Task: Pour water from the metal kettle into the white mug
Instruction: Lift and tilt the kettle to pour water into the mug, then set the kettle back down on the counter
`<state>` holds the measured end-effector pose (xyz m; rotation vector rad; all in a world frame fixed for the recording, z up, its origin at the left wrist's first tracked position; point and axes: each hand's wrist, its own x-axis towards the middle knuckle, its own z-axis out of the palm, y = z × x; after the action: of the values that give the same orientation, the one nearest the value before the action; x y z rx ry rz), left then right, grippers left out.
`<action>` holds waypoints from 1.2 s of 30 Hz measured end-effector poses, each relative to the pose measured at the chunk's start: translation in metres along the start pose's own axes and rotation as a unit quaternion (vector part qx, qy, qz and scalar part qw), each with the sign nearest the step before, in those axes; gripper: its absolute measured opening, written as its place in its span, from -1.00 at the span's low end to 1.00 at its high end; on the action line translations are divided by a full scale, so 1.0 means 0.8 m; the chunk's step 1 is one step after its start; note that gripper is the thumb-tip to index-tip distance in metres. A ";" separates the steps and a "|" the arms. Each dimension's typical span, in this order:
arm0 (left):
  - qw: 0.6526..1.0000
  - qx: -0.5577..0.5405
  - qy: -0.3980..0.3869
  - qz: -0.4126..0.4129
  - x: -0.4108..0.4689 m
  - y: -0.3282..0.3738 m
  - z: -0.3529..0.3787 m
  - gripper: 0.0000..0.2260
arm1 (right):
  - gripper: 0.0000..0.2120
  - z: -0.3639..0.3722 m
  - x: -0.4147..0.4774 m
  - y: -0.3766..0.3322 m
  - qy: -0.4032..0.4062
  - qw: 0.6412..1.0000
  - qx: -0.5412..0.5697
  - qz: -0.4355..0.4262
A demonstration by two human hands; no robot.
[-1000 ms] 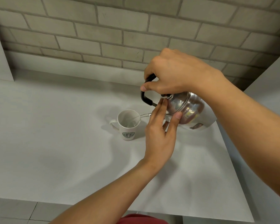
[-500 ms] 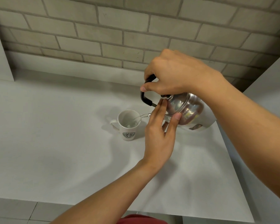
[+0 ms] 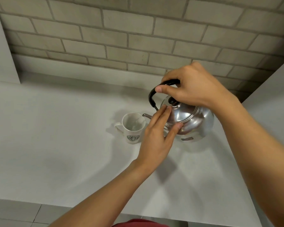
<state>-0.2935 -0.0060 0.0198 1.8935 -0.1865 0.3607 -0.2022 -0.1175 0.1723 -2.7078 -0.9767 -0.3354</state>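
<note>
A shiny metal kettle (image 3: 195, 123) is held above the white counter, tilted left, its thin spout over the rim of the white mug (image 3: 132, 128). A thin stream of water runs from the spout into the mug, which stands upright with a green logo facing me and its handle to the left. My right hand (image 3: 190, 86) is closed around the kettle's black handle from above. My left hand (image 3: 157, 136) rests flat against the kettle, fingertips on the lid's edge and thumb on the body, holding nothing.
The white counter (image 3: 56, 145) runs to a grey brick wall (image 3: 121, 38) at the back. A white panel (image 3: 269, 99) rises at the right and another (image 3: 2, 54) at the far left. The counter's front edge lies near the bottom, with floor tiles below.
The kettle has tipped back a little, so its lid and black knob now show. Both hands stay on it, and the view has shifted slightly.
</note>
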 end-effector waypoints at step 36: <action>0.984 0.138 -0.105 0.050 0.327 -0.105 0.008 -0.62 | -0.65 0.169 0.038 0.267 0.117 0.952 0.194 0.205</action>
<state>-0.0215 0.0293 0.0313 2.2025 -0.3894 0.2638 -0.0232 -0.2184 0.0217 -2.3602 -0.3518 -0.3297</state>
